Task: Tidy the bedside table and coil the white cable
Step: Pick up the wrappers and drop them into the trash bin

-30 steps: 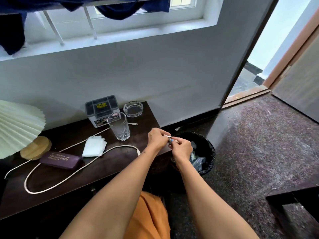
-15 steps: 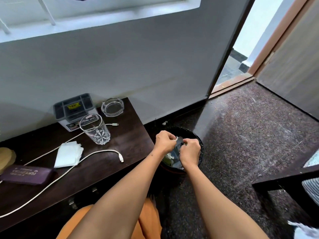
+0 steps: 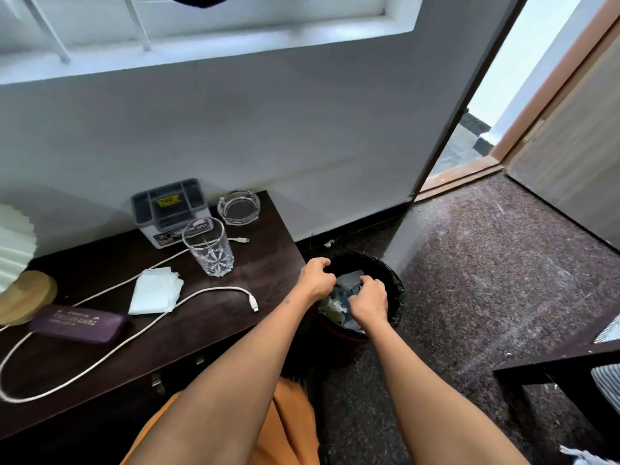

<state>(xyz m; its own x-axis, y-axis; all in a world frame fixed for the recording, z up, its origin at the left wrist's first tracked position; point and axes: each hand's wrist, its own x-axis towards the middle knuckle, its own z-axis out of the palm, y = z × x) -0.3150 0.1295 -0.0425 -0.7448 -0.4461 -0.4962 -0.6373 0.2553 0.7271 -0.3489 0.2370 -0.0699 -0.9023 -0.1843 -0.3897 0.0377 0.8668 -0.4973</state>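
A long white cable (image 3: pixel 100 357) loops over the dark bedside table (image 3: pixel 268 256), its plug end (image 3: pixel 253 302) lying near the table's right edge. A thinner white lead (image 3: pixel 241 239) runs behind the empty glass (image 3: pixel 209 246). A stack of white tissues (image 3: pixel 154 290) and a purple case (image 3: pixel 77 323) lie on the table's left half. My left hand (image 3: pixel 315 278) and my right hand (image 3: pixel 369 300) hover close together over the black waste bin (image 3: pixel 397 283) to the right of the table. Both have curled fingers, and I see nothing in them.
A grey box (image 3: pixel 171 209) and a glass ashtray (image 3: pixel 239 207) stand at the back of the table by the wall. A pleated lamp shade (image 3: pixel 13 243) with a wooden base (image 3: pixel 27 293) is at the far left. Dark furniture (image 3: pixel 553 367) juts in at the lower right, and a doorway (image 3: pixel 469 146) opens beyond.
Both hands moved from the table's right edge down over the bin. The small item pinched between them a second ago is no longer visible.
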